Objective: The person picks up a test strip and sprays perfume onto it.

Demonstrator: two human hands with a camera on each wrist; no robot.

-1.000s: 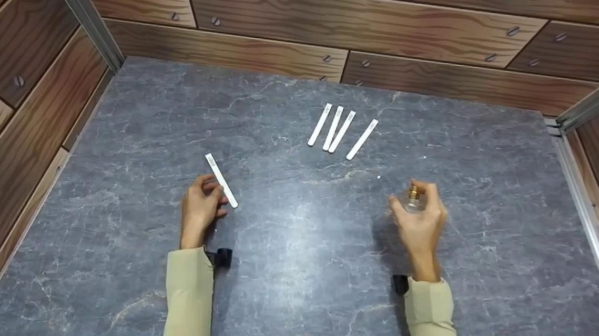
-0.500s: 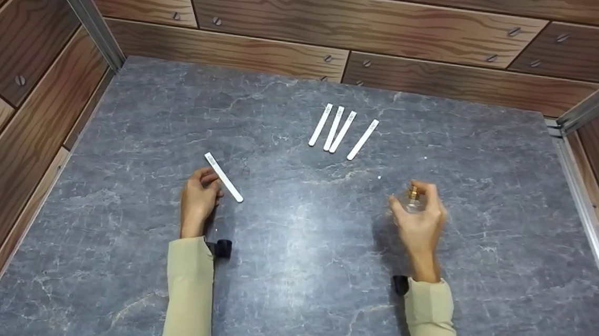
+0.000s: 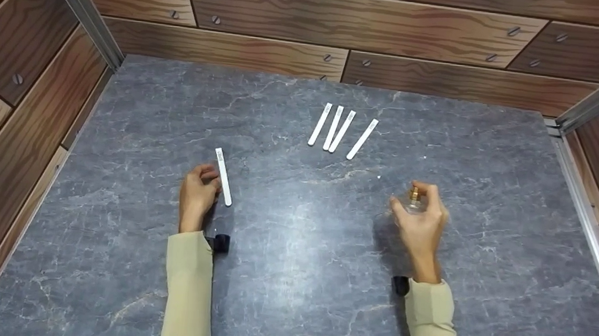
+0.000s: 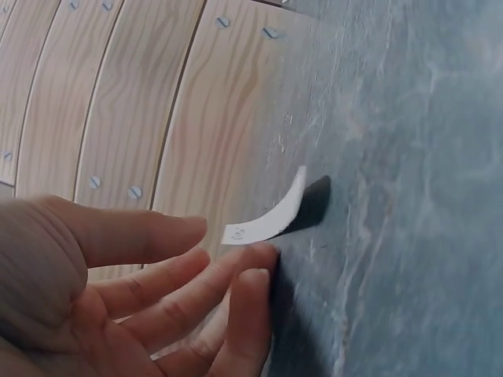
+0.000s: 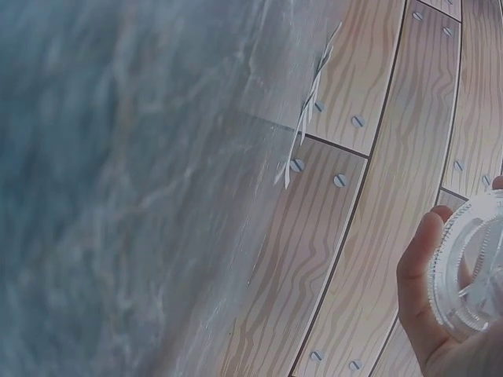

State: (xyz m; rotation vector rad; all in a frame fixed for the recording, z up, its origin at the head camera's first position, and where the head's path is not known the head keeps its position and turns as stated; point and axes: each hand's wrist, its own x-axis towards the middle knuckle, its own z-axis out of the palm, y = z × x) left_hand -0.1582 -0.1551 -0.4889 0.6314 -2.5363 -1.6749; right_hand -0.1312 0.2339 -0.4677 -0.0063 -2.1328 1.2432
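My left hand (image 3: 198,192) is beside a white paper perfume test strip (image 3: 225,179) with small print at its far end. In the left wrist view, the strip (image 4: 271,216) bends upward and throws a dark shadow on the tabletop. The thumb (image 4: 177,238) stands apart from it, while other fingertips are right at its near edge. On the right, my right hand (image 3: 422,219) grips a small clear glass perfume bottle (image 3: 413,203) with a gold neck, index finger at its top. The bottle's round ridged base (image 5: 464,290) shows in the right wrist view.
Several similar white strips (image 3: 340,131) lie side by side toward the back of the grey marbled table (image 3: 293,252). Wood-patterned panels (image 3: 289,19) and metal rails (image 3: 81,13) enclose the table at the back and sides.
The strip by my left hand has swung round from a slant to nearly upright in the head view. The left hand has shifted slightly away from me. The right hand stays put with the perfume bottle.
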